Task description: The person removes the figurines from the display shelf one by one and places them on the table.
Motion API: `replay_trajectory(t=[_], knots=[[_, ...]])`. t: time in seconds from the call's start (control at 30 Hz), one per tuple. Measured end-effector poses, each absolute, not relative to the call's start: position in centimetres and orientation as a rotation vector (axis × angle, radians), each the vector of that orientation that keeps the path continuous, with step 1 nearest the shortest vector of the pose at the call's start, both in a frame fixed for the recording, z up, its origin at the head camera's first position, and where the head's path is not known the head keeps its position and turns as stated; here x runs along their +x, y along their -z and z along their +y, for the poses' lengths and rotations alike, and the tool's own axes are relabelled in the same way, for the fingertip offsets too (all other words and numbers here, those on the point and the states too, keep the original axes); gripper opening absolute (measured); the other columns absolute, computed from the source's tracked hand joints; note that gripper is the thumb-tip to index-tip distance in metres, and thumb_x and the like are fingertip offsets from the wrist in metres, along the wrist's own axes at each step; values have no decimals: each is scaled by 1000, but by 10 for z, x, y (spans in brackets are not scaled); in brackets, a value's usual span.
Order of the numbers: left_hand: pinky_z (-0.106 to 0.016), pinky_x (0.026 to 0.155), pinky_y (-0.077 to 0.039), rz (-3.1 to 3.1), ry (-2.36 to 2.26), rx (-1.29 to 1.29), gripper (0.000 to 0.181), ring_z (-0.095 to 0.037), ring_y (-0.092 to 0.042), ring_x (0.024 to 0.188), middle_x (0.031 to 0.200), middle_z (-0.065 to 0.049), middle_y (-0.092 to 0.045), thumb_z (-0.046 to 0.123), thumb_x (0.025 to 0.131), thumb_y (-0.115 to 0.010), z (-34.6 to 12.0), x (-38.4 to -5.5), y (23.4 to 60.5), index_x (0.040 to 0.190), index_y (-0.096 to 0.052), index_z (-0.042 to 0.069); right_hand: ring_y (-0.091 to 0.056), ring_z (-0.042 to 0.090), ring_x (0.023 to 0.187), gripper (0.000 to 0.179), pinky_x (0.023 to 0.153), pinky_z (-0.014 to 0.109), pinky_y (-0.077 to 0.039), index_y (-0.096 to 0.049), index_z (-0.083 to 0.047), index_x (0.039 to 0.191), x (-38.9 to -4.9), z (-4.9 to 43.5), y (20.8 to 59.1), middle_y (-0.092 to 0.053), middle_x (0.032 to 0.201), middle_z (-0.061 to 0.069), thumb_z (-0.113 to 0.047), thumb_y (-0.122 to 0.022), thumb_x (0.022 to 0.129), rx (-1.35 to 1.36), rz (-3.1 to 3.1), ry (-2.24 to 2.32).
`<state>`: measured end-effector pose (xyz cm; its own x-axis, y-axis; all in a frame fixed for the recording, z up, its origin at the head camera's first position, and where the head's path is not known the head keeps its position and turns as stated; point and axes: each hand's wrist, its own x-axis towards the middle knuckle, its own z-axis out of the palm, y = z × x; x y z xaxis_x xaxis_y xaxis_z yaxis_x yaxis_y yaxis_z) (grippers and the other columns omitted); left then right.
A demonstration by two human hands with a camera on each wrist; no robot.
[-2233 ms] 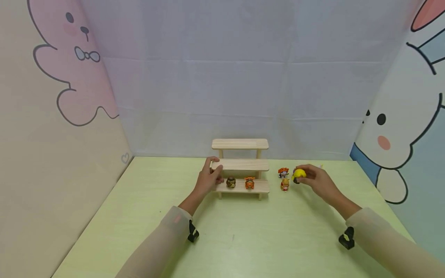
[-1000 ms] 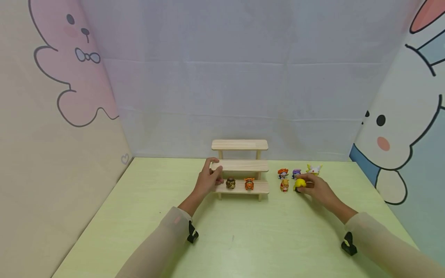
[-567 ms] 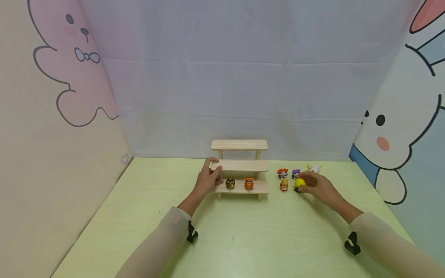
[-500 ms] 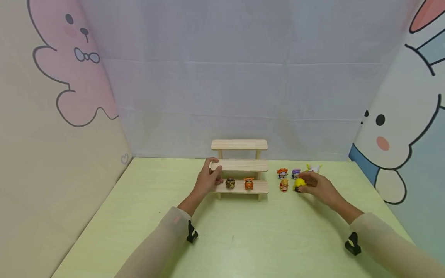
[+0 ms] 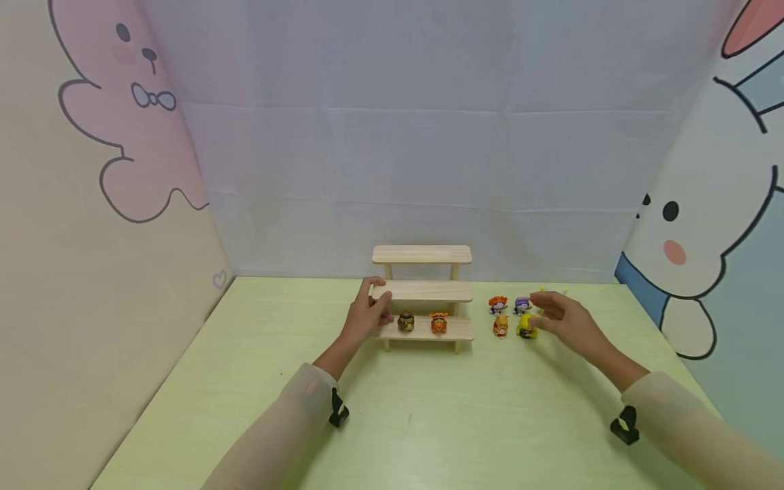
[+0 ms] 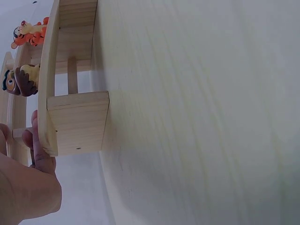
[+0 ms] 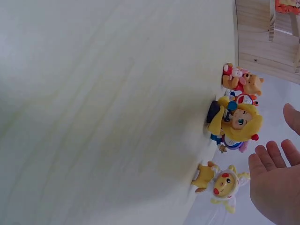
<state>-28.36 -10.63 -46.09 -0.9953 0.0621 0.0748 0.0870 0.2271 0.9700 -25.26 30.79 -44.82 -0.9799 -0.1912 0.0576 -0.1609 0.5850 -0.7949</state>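
Observation:
A three-tier wooden display stand (image 5: 422, 291) stands on the table, and my left hand (image 5: 366, 312) grips the left end of its middle board. An owl figurine (image 5: 406, 322) and an orange tiger figurine (image 5: 438, 323) sit on the lowest board. To the right, my right hand (image 5: 571, 325) hovers with spread fingers just beside a yellow-haired girl figurine (image 7: 239, 121) standing on the table. The right wrist view shows a gap between the fingers and that figurine.
Around the yellow-haired figurine stand a bear figurine (image 5: 500, 327), an orange-topped figurine (image 5: 498, 305), a purple-topped figurine (image 5: 522, 305) and a yellow figurine in a white hood (image 7: 220, 180). A pale curtain (image 5: 422, 136) hangs behind the table (image 5: 416, 422).
My right hand brought the yellow-haired figurine nearer and set it down on the table in front of the purple-topped one, then let go and drew back slightly. My left hand stayed put.

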Motion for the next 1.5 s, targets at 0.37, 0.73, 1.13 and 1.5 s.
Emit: replay_trajectory(t=[0.37,0.73,1.13,1.5], knots=[[-30,67,-63,-2441,1937,-163,33,-20,-72,69,80,-13,-68,32,107,-60,-107,-283,460,137,-50,23,-47,44,141,58,113,47,-40,-47,3,148,-253,293,435,-50,151,25,-19,-71,100,-370,2727,1430],[-30,67,-63,-2445,1944,-137,31,-19,-72,69,79,-13,-67,32,107,-59,-107,-283,460,136,-50,24,-50,42,139,56,110,47,-47,-50,0,148,-250,270,434,-54,148,22,-21,-71,100,-451,2659,1482],[-30,66,-63,-2458,1936,-135,33,-20,-72,69,78,-12,-67,32,107,-60,-107,-283,459,137,-50,23,-56,43,132,54,102,25,-53,-56,-1,143,-251,247,444,-58,143,25,-22,-76,97,-545,2582,1575],[-29,66,-63,-2452,1934,-161,33,-20,-72,69,78,-12,-67,32,107,-60,-108,-283,460,137,-49,21,-58,42,131,52,110,45,-48,-56,3,141,-247,221,450,-59,141,25,-17,-75,97,-611,2521,1625]])
